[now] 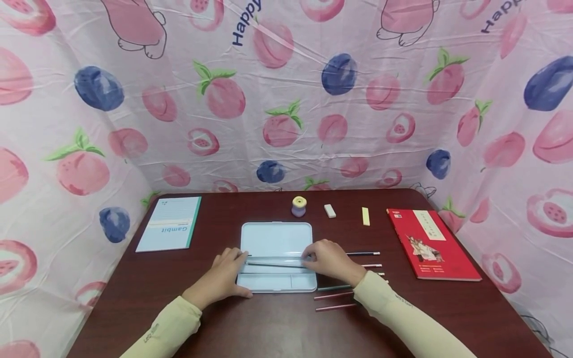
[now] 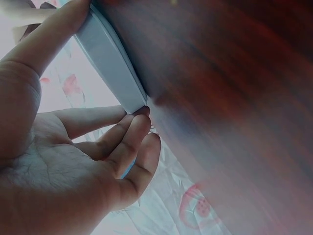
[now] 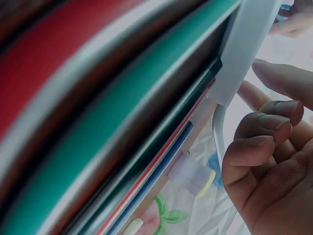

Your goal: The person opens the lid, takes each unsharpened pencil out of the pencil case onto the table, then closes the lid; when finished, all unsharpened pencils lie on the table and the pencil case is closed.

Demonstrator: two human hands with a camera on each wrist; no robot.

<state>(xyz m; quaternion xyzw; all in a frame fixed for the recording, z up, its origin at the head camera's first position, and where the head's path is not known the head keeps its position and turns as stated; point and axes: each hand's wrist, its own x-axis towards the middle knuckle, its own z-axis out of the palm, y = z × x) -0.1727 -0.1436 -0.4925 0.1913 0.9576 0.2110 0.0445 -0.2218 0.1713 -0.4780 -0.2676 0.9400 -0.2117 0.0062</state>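
Observation:
A light blue pencil case (image 1: 276,239) lies opened out on the table, its lid side at the back and a divided tray at the front. My left hand (image 1: 223,274) grips its left end, thumb at the near corner and fingertips along the side; the left wrist view shows the fingertips against the case's wall (image 2: 110,61). A thin pencil (image 1: 277,264) lies across the case's middle. Over the right edge, my right hand (image 1: 331,259) pinches at the pencil's right end; the fingertips' contact is partly hidden. The right wrist view shows the other fingers curled beside the case.
Several pencils (image 1: 333,295) lie right of the case, some partly under my right forearm. Behind stand a yellow-and-purple sharpener (image 1: 299,206), a white eraser (image 1: 330,211) and a yellow strip (image 1: 365,216). A notebook (image 1: 169,223) lies left, a red book (image 1: 433,243) right.

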